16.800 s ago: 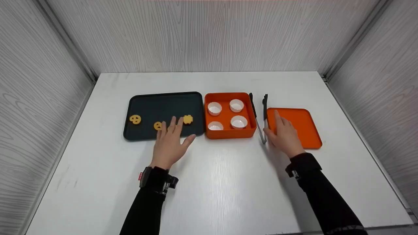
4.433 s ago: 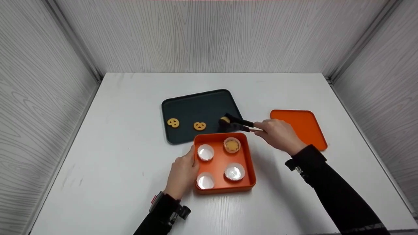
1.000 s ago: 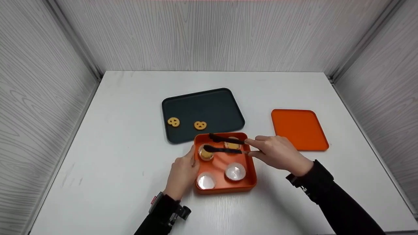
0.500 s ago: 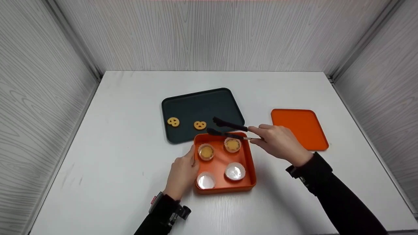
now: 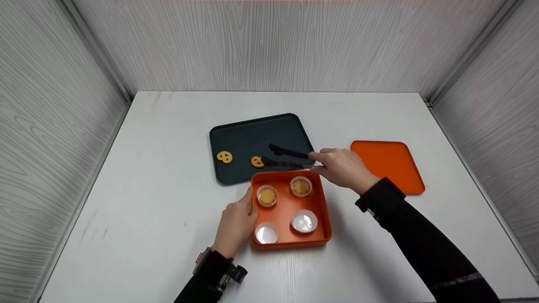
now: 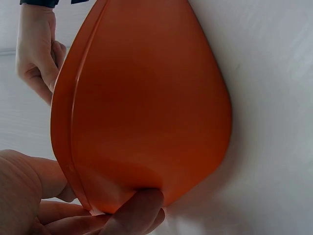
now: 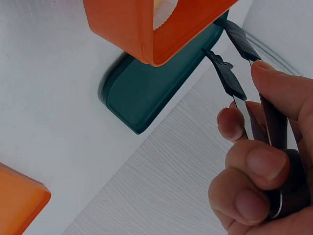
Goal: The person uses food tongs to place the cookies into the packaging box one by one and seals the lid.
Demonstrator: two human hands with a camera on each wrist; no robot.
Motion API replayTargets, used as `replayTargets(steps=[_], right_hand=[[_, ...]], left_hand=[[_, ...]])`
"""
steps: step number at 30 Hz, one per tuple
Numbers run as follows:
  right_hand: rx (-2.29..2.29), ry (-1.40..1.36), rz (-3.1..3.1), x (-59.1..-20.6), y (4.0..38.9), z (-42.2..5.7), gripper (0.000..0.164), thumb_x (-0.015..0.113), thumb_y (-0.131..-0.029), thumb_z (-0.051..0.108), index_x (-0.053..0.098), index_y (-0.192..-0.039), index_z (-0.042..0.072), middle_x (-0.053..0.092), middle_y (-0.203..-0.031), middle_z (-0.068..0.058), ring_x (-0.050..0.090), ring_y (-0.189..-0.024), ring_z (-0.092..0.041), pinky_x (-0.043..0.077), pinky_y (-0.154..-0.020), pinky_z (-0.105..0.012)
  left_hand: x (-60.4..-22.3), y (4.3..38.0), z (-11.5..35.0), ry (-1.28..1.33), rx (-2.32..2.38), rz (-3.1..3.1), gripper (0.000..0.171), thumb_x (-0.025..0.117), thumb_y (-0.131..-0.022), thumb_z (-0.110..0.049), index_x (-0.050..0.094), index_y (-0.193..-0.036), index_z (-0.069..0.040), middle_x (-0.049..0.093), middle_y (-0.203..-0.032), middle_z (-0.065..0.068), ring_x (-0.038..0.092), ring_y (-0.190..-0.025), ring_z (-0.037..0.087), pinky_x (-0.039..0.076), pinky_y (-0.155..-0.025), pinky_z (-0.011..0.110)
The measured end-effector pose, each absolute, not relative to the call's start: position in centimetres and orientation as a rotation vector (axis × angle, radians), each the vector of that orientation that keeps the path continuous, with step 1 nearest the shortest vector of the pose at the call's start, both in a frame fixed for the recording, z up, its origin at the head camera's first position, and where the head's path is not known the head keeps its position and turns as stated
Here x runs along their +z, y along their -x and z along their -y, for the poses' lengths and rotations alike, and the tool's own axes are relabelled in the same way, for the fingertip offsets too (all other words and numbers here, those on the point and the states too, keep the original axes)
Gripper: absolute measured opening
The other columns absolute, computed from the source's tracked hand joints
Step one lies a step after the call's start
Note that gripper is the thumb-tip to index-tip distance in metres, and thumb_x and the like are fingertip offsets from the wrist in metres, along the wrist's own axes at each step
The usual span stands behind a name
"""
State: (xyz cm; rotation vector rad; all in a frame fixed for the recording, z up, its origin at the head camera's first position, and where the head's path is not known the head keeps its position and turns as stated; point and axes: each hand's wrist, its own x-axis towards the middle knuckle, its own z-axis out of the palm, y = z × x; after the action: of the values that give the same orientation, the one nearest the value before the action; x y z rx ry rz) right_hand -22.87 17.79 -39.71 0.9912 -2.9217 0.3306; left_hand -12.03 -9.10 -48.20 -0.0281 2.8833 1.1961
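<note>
My left hand (image 5: 236, 225) grips the left wall of a square orange box (image 5: 290, 245), its fingers curled under the rim in the left wrist view. Metal tongs (image 5: 290, 152) with black tips are held in my right hand (image 5: 343, 168); their arms stand apart over the dark green tray (image 5: 261, 134). The lower tip is beside a pretzel-shaped biscuit (image 5: 256, 161) and covers its right edge; contact cannot be told. A second pretzel biscuit (image 5: 225, 157) lies further left. In the box, a round biscuit (image 5: 267, 196) and a flower-shaped biscuit (image 5: 301, 186) sit in the rear paper cups.
Two white paper cups, at front right (image 5: 304, 221) and front left (image 5: 266, 232), show bare bottoms. A flat orange tray (image 5: 387, 166) lies on the right of the white table (image 5: 147, 189). Grey panels (image 5: 269, 46) stand at the back and both sides.
Earlier, the tongs were picked up, the box came nearer, and two biscuits went from the tray into cups. In the last second the tongs moved from the box back to the tray.
</note>
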Motion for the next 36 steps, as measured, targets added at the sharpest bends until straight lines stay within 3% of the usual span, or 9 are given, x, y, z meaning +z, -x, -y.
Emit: replayTargets(steps=[14, 21, 28, 36], right_hand=[[0.267, -0.964, 3.074, -40.7, 24.8, -16.2, 0.038, 0.07, -0.098, 0.025, 0.069, -0.131, 0.007, 0.073, -0.113, -0.015, 0.068, -0.094, -0.032, 0.059, -0.079, -0.046], [0.266, -0.98, 3.098, -40.8, 25.3, -15.6, 0.035, 0.069, -0.099, 0.024, 0.07, -0.129, 0.006, 0.072, -0.115, -0.016, 0.068, -0.099, -0.033, 0.058, -0.085, -0.048], [0.264, -1.013, 3.1, -40.8, 25.4, -14.9, 0.033, 0.068, -0.099, 0.025, 0.071, -0.127, 0.007, 0.072, -0.106, -0.014, 0.067, -0.095, -0.032, 0.058, -0.082, -0.046], [0.262, -0.993, 3.114, -41.3, 25.5, -14.3, 0.034, 0.067, -0.1, 0.027, 0.071, -0.128, 0.007, 0.072, -0.107, -0.014, 0.066, -0.093, -0.03, 0.058, -0.084, -0.044]], left_hand=[[-48.2, 12.1, 9.1, 0.025, 1.198, -2.872, 0.058, 0.064, -0.098, -0.012, 0.046, -0.153, -0.003, 0.042, -0.06, -0.004, 0.042, -0.06, 0.013, 0.042, -0.059, 0.032], [-48.2, 12.0, 9.2, 0.006, 1.192, -2.893, 0.057, 0.064, -0.098, -0.012, 0.047, -0.152, -0.002, 0.047, -0.06, -0.002, 0.048, -0.063, 0.013, 0.049, -0.063, 0.033], [-48.4, 12.0, 9.2, 0.001, 1.231, -2.883, 0.058, 0.063, -0.097, -0.009, 0.047, -0.152, -0.003, 0.034, -0.061, -0.007, 0.032, -0.058, 0.013, 0.029, -0.054, 0.03], [-48.2, 12.0, 9.2, -0.006, 1.245, -2.883, 0.057, 0.064, -0.096, -0.008, 0.049, -0.151, -0.003, 0.037, -0.06, -0.007, 0.033, -0.057, 0.012, 0.03, -0.051, 0.029]])
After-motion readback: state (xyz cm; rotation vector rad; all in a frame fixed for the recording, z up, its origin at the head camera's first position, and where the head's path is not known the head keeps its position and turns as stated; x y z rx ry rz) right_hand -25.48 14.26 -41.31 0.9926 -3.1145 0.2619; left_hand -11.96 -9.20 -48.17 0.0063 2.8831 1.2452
